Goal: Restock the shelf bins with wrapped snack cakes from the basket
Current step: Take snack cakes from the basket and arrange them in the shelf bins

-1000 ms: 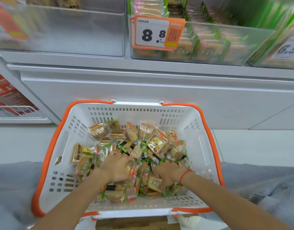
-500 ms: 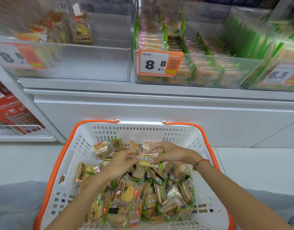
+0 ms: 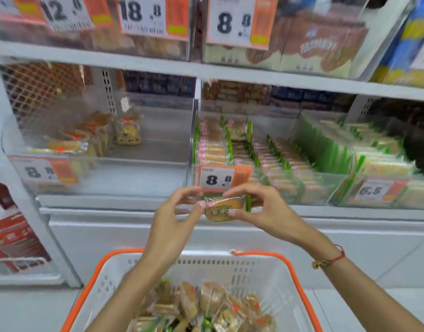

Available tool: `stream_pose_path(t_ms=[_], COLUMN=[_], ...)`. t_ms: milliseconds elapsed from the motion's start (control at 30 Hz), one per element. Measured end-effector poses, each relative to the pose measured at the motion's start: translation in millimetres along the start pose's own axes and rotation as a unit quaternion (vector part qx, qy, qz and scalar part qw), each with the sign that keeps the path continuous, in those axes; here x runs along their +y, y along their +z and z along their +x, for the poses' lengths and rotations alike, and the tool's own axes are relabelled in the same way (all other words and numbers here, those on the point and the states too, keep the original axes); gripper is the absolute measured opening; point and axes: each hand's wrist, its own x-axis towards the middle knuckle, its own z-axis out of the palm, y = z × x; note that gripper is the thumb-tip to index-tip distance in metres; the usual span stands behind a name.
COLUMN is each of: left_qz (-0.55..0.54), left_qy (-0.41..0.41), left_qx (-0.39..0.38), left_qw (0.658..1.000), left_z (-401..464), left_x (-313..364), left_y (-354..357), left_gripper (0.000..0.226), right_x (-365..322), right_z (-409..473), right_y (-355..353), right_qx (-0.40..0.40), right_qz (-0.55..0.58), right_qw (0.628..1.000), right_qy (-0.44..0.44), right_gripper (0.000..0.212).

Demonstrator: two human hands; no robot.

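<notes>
A wrapped snack cake [image 3: 224, 208] with green-edged clear wrap is held up between both hands in front of the shelf edge. My left hand [image 3: 176, 212] pinches its left end and my right hand [image 3: 259, 207] pinches its right side. Below them stands the white basket [image 3: 266, 269] with an orange rim, holding several wrapped cakes [image 3: 206, 307]. Just behind the held cake is a clear shelf bin [image 3: 299, 190] filled with rows of green-wrapped cakes. To its left, another clear bin [image 3: 124, 178] holds a few cakes at its back left.
A price tag reading 8.8 [image 3: 218, 179] hangs on the middle bin's front, right above the held cake. A bin of green packs [image 3: 378, 161] sits at the right. The upper shelf [image 3: 206, 70] carries more bins. Red cartons [image 3: 12, 238] stand at the lower left.
Both hands left the basket's pile and rose to shelf height, carrying one green-wrapped cake. The view tilted upward, so the basket now shows only at the bottom.
</notes>
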Motion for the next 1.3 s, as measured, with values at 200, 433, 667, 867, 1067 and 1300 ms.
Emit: stream_pose_path(t_ms=[200, 433, 667, 867, 1067, 1300], left_qz=[0.052, 0.149, 0.087, 0.043, 0.045, 0.047], left_qy=[0.122, 0.034, 0.019, 0.024, 0.026, 0.025], left_qx=[0.101, -0.007, -0.086, -0.103, -0.096, -0.093], left_qw=[0.986, 0.988, 0.992, 0.993, 0.994, 0.994], left_z=[74, 128, 135, 136, 138, 136], left_x=[48, 45, 25, 18, 16, 17], left_y=[-16, -10, -23, -24, -23, -21], left_gripper=[0.021, 0.041, 0.047, 0.044, 0.046, 0.042], right_x=[-23, 15, 54, 77, 79, 85], right_z=[31, 92, 166, 193, 187, 190], right_y=[-63, -101, -93, -71, -62, -60], right_qx=[0.091, 0.186, 0.144, 0.126, 0.113, 0.093], right_qz=[-0.048, -0.17, -0.136, -0.287, -0.391, -0.351], right_qw=[0.992, 0.968, 0.977, 0.945, 0.913, 0.932], right_qy=[-0.078, -0.003, 0.077, 0.093, -0.004, 0.002], right_gripper=[0.024, 0.022, 0.022, 0.019, 0.031, 0.038])
